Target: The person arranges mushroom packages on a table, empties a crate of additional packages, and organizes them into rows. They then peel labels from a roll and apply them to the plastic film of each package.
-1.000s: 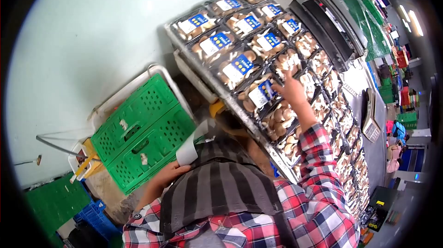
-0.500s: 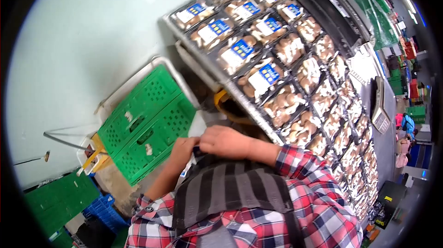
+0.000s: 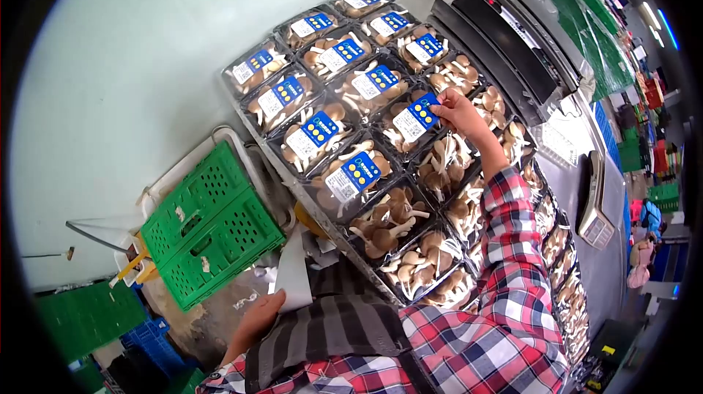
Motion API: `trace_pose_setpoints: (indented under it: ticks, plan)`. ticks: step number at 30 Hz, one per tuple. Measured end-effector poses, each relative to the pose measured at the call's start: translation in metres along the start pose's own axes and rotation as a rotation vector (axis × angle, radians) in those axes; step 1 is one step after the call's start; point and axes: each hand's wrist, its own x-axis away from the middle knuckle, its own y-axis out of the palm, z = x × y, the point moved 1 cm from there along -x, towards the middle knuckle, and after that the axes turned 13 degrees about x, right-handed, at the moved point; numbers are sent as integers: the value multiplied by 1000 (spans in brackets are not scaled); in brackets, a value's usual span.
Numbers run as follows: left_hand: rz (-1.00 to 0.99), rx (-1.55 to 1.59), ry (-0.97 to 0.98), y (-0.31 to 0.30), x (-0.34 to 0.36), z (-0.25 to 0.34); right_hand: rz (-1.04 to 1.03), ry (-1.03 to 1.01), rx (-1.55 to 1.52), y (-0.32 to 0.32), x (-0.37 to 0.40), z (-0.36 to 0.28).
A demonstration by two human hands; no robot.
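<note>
My right hand point(image 3: 458, 112) reaches out over the rows of packed mushrooms. Its thumb and finger pinch the upper corner of a blue-and-white label point(image 3: 416, 117), which lies against a tray of mushrooms point(image 3: 401, 139). Down by my waist, my left hand point(image 3: 260, 317) is closed on a white paper strip point(image 3: 294, 277), with its fingers partly hidden beneath it. Blue-and-white labels sit on the packs toward the wall, such as the mushroom pack point(image 3: 317, 134) to the left. Nearer me, a mushroom pack point(image 3: 390, 220) shows no label.
A green perforated crate point(image 3: 212, 225) stands at my left beside the table edge. Behind the packs is a black machine point(image 3: 505, 35), with a scale point(image 3: 597, 207) at the right. Blue crates point(image 3: 157, 343) lie lower left. People point(image 3: 644, 229) appear far right.
My hands were together at my waist and are now apart. My right hand has moved out to a pack with a label; the left holds the white strip. More packs bear labels.
</note>
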Motion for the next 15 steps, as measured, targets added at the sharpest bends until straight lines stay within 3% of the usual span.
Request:
trace_pose_setpoints:
  ticks: [1,3,4,7,9,11,12,13,14,15]
  plan:
    - [-89,-79,98,-10,-3,-14,7,-52,-25,5,-15,22]
    - [-221,-124,210,-19,1,-28,152,45,783,16,-23,27]
    - [-264,-89,221,-20,4,-35,218,69,921,20,-22,29]
    - [-191,286,-64,-18,16,-41,435,154,974,33,7,-9]
    - [-96,-211,124,-45,-12,-75,526,-136,882,56,34,-30]
    - [53,-171,226,-53,-39,-91,263,-203,798,107,72,-66]
    - [97,-162,281,-48,-37,-79,115,-379,598,138,92,-72]
    - [138,-156,344,-40,-38,-62,-82,-511,626,165,115,-82]
    - [138,-25,383,-37,-40,-56,-106,-835,415,200,130,-84]
    - [134,101,423,-33,-40,-51,-388,-730,513,219,151,-102]
